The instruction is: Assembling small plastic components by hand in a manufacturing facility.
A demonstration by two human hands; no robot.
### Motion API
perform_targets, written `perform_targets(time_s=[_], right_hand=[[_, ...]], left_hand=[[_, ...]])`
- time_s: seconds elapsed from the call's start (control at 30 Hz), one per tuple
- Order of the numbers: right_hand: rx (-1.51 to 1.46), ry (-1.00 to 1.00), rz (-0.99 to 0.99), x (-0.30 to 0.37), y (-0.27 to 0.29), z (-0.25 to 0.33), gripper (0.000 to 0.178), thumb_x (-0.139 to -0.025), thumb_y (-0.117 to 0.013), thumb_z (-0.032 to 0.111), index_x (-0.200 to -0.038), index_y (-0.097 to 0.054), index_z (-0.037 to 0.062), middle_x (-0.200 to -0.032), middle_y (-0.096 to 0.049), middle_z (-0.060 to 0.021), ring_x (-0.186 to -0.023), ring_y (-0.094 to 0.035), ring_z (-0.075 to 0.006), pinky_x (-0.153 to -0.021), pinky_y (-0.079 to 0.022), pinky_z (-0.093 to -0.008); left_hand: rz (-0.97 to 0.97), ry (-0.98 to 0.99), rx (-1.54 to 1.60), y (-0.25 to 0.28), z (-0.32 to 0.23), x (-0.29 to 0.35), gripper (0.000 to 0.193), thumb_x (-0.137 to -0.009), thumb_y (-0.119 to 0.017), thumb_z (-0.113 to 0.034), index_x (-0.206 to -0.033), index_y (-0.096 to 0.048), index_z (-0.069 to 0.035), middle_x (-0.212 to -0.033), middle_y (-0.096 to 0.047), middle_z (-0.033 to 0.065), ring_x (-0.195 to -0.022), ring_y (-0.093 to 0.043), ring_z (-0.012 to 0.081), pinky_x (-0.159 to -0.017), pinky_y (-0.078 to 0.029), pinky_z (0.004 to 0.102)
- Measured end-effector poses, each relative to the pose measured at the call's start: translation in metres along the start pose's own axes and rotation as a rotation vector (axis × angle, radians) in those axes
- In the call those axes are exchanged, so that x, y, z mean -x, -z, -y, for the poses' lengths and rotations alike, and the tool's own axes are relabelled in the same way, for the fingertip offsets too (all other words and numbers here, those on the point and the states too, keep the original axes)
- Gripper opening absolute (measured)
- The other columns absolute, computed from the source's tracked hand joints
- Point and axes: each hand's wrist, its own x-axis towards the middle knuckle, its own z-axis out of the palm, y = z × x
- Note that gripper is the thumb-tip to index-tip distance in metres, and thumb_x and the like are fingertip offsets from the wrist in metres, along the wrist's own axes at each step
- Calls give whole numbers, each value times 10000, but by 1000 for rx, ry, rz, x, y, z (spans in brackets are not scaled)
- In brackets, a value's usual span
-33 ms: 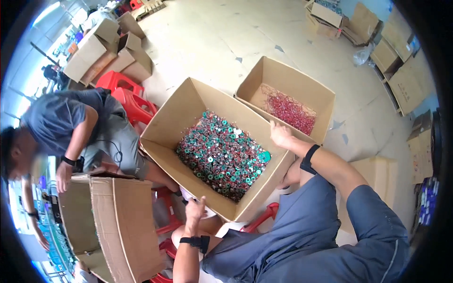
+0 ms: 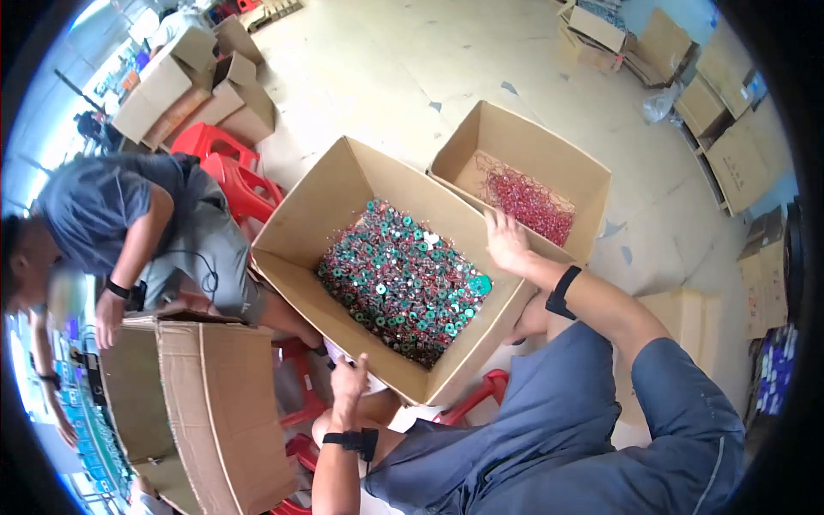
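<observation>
Both hands are at the large cardboard box (image 2: 300,219): the left hand (image 2: 348,382) is half curled beside its near-left edge, the right hand (image 2: 508,245) lies along the far-right rim, though whether either truly grips cannot be told. Loose green and red parts (image 2: 395,283) cover its bottom. The step in hand looks like steadying or placing the box; shifting it would call for even support on both sides. What carries it is hidden. Close behind it, a second box (image 2: 541,146) holds red wires (image 2: 528,206). Pale floor (image 2: 369,69), red stools (image 2: 245,184), stacked cartons (image 2: 176,94) and a seated co-worker (image 2: 99,202) fill the room.
</observation>
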Motion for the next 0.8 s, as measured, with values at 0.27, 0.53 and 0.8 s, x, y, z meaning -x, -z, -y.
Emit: perform_targets(time_s=[0.27,0.53,0.8], right_hand=[[10,324,975,0,-48,152,345,-806,-603,204,-1078,-717,25,-1143,-698,-191,-1052,-685,-332,-882,-560,-464],[-191,66,1255,21,-229,191,522,-896,-621,436,-1134,-690,-24,-1137,-700,-199,-1034,-677,-367,-741,-583,-500],[-405,-155,824,59,-278,194,352,-947,-595,355,-802,-654,41,-709,-623,-79,-531,-533,-209,-490,-448,-438]], left_hand=[[-30,-465,113,49,-39,-26,244,-930,-681,-254,-958,-629,-17,-786,-709,146,-732,-713,264,-681,-557,372],[190,-369,232,36,-37,-25,205,-939,-673,-194,-1030,-627,-16,-777,-710,129,-674,-703,226,-635,-549,339],[133,-389,35,18,-25,-33,169,-924,-644,-153,-1025,-632,-18,-862,-704,186,-773,-703,345,-717,-556,437]])
